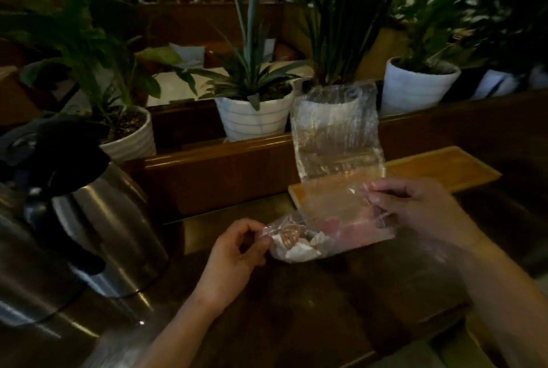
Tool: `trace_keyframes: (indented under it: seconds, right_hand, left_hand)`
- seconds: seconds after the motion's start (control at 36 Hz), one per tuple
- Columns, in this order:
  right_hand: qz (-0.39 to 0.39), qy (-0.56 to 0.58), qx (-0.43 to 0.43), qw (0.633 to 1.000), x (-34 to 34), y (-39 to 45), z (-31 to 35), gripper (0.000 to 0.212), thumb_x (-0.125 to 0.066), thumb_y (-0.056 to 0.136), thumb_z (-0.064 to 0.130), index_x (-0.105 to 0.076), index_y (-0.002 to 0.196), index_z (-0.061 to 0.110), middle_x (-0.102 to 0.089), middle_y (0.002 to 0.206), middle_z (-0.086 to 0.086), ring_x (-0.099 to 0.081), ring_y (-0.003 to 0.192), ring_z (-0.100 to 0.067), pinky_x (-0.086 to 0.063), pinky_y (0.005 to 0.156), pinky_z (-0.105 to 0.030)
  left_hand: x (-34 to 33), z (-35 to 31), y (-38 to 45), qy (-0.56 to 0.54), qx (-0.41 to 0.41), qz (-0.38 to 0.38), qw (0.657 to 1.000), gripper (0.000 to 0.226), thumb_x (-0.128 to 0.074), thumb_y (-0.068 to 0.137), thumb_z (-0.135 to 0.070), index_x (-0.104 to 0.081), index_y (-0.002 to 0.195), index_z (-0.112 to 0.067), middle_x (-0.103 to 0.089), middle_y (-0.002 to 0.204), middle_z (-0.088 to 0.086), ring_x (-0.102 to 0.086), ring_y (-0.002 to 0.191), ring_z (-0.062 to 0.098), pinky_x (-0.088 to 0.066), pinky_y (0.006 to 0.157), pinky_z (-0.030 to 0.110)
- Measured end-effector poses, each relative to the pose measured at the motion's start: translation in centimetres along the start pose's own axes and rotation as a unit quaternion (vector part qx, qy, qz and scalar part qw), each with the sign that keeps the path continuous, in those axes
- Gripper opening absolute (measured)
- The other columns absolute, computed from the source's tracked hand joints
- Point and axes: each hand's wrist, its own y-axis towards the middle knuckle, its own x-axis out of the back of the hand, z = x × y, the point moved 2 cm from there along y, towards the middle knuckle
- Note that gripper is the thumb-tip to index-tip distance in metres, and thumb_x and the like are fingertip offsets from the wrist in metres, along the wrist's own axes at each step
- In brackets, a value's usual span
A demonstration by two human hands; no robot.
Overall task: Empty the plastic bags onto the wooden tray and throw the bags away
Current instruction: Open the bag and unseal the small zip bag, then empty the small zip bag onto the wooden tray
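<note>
Nearest us, the dark surface [341, 293]; beyond it the wooden tray [439, 167], apparently bare. We pinch the plastic bag [332, 219] between left hand [237, 252] and right hand [415, 210]; its shells [296, 241] remain inside, so emptying hasn't begun.

Clear crinkled plastic bag [335, 160]: thin film, glossy, wrinkled, see-through. Pale rectangular wooden tray [439, 166]: smooth, light-grained, satin sheen. Dark brown wooden surface [341, 293]: polished, faint reflections. Rounded stainless-steel kettle [115, 228]: brushed metal body, bright highlights; its black lid and handle [68, 148] looked matt plastic. White ribbed plant pots [252, 117]: looked glazed ceramic, horizontal ridges, soft shine. Small pale and brown pieces in bag [296, 243]: material blurred, could not tell.
</note>
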Motion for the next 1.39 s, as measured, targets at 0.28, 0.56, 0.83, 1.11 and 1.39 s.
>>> trace_keyframes:
  seconds: [0.28,0.56,0.83,1.11,1.39]
  right_hand:
    - [-0.061,-0.015,0.028,0.998,8.4,-0.8,-2.6,0.017,-0.064,0.088,0.017,-0.076,0.098,0.024,-0.073,0.074,0.013,-0.066,0.069,-0.003,-0.050,0.068,-0.030]
    - [-0.020,0.006,0.012,1.000,17.9,1.9,-7.0,0.023,-0.070,0.084,0.025,-0.073,0.104,0.035,-0.073,0.097,-0.006,-0.069,0.090,-0.027,-0.057,0.082,-0.043]
    - [0.031,0.042,-0.005,0.999,26.0,8.9,-10.8,0.026,-0.066,0.089,0.012,-0.070,0.112,0.023,-0.069,0.083,-0.002,-0.065,0.079,-0.020,-0.056,0.080,-0.042]
    - [0.024,0.052,0.009,0.998,29.1,15.3,-13.5,0.028,-0.064,0.089,0.010,-0.070,0.114,0.024,-0.067,0.109,0.002,-0.065,0.093,-0.016,-0.056,0.065,-0.024]
    - [-0.001,0.049,-0.008,0.999,30.1,18.9,-15.3,0.029,-0.058,0.093,0.005,-0.067,0.117,0.019,-0.067,0.100,0.001,-0.065,0.085,-0.013,-0.052,0.060,-0.022]
  left_hand:
    - [-8.1,-4.1,2.3,0.039,-0.048,0.014,0.998,0.004,-0.055,0.095,-0.021,-0.057,0.094,-0.023,-0.066,0.086,0.000,-0.062,0.063,0.015,-0.050,0.051,0.025]
    - [-19.2,-5.7,5.4,-0.054,0.039,-0.048,0.997,0.009,-0.063,0.089,-0.015,-0.059,0.097,-0.015,-0.075,0.087,-0.005,-0.073,0.075,0.012,-0.059,0.066,0.034]
    - [-27.0,-7.2,10.4,-0.095,0.103,-0.096,0.985,0.029,-0.075,0.072,-0.029,-0.069,0.094,-0.012,-0.075,0.087,0.011,-0.067,0.069,0.028,-0.055,0.049,0.034]
    - [-29.6,-10.4,15.8,-0.100,0.098,-0.109,0.984,0.007,-0.064,0.087,-0.013,-0.068,0.093,-0.011,-0.071,0.088,0.006,-0.066,0.076,0.018,-0.055,0.070,0.034]
    - [-29.7,-12.0,21.5,-0.079,0.095,-0.074,0.990,0.015,-0.062,0.088,0.000,-0.070,0.096,-0.009,-0.072,0.099,0.010,-0.069,0.090,0.020,-0.057,0.080,0.031]
